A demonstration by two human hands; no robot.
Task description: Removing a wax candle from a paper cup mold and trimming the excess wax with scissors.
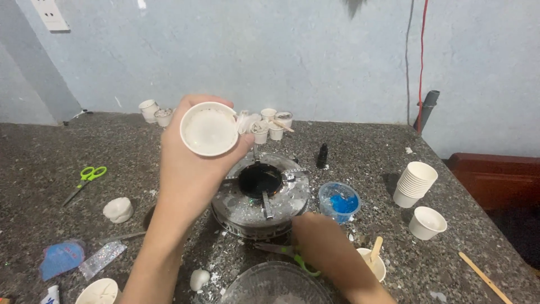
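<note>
Near edge of the speckled stone counter [45,163] — right hand [318,236] closed on green-handled scissors [287,253], beside a clear glass bowl [275,284]. Left hand [194,169] raised, fingers clamped round a small white paper cup [209,129] holding pale wax, above the round metal burner [261,194]. Beyond — a row of little white cups [270,124] by the wall.

- The worktop [50,163] looks like speckled dark stone, a little polished.
- The small cup [209,129] is matt white paper, with a smooth pale fill inside.
- The round burner [260,194] is dull grey metal, dusted with white crumbs.
- The stirring stick [482,276] is plain pale wood.
- The scissors [85,181] have glossy green plastic handles.
- The blue-filled tub [339,201] is clear plastic.
</note>
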